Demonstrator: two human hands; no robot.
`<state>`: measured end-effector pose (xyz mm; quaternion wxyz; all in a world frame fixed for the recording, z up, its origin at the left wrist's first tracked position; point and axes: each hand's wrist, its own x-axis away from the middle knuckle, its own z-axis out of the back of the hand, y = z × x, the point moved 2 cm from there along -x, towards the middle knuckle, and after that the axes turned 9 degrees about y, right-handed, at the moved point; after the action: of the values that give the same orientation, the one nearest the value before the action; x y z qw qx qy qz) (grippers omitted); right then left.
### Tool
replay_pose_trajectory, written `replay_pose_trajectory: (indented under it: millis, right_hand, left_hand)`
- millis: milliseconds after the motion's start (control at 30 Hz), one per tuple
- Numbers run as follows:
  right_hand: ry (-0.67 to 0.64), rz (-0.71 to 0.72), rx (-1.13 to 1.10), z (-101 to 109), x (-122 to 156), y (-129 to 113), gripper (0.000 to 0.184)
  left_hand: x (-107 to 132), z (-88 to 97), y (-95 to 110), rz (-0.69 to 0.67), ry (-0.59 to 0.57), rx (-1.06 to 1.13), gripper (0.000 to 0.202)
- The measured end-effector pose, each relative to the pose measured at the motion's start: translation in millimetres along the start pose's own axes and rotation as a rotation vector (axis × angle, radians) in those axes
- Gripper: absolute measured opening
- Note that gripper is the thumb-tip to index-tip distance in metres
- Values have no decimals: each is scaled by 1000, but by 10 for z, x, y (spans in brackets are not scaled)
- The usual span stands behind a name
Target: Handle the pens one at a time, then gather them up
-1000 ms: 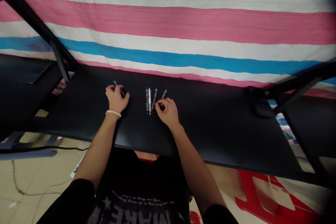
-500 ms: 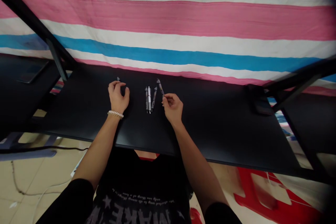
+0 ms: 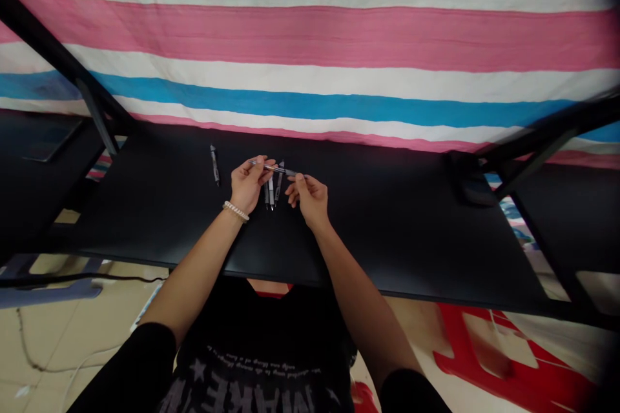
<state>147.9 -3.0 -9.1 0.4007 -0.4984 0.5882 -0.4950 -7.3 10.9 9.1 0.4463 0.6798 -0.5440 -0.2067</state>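
Observation:
A slim pen [image 3: 275, 169] is held nearly level above the desk between my two hands. My left hand [image 3: 248, 182] pinches one end of it, and my right hand [image 3: 310, 197] grips the other end between thumb and fingers. Beneath the held pen lie several more pens, among them a white pen [image 3: 271, 195] and a dark pen [image 3: 279, 188], their upper parts partly covered by my left fingers and the held pen. Apart from these, a dark pen [image 3: 214, 165] rests on the desk to the left of my left hand.
The black desk [image 3: 397, 226] runs across the view, with a striped cloth [image 3: 339, 39] hanging behind it. Black metal supports [image 3: 94, 110] stand at both sides. A red plastic stool [image 3: 513, 355] is at lower right, and cables [image 3: 72, 364] lie on the floor at left.
My left hand has moved right, away from the separate dark pen, and now grips one end of the held pen. My right hand has lifted that pen and turned it nearly level.

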Motion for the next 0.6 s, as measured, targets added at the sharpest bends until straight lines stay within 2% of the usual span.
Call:
replay_pose_trajectory:
  millis: [167,333,467,600]
  right_hand:
    - [17,-27,9,-4,26,-23,47]
    - [-87,-92,-63,-42,53,-28,48]
    - [-51,-6,-15,-34,54,4,43]
    - [25,148,82,-15,70,18,32]
  left_hand:
    - [44,25,-57,34,-14,5,39]
    - [5,66,-34,-17,71,62,34]
    - [5,67,-35,-24,63,79,35]
    - [28,65,-56,-20,83,107,35]
